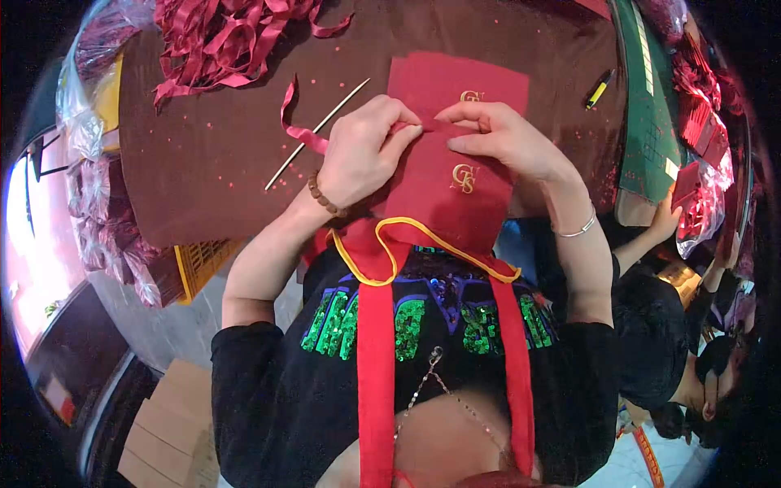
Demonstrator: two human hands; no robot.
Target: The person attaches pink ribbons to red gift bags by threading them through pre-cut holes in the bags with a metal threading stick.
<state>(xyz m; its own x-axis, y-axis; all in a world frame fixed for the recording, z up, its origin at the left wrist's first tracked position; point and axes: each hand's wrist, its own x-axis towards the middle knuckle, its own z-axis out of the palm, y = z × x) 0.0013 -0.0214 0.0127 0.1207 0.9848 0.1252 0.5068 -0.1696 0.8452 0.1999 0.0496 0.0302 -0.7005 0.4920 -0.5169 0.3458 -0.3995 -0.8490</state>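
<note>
Over the brown tabletop (203, 179), the left hand (366, 150) and right hand (496, 134) pinch their fingers on the dark red fabric pouch with a gold monogram (455, 203), seemingly steadying its hem for the red ribbon (294, 126).

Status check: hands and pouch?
Left hand and right hand both pinching red pouch at its top edge. Ribbon trails from left hand. Thin stick lies beside, not blocking.

I looked into a small craft workshop. A brown worktable (203, 163) carried a heap of red ribbons (228, 37) and gold-stamped red pouches (455, 89). A green cutting mat (651, 122), bagged red stock (106, 236), a yellow crate (199, 260) and cardboard boxes (171, 431) stood around, and a co-worker's hand (663, 220) was busy alongside.
</note>
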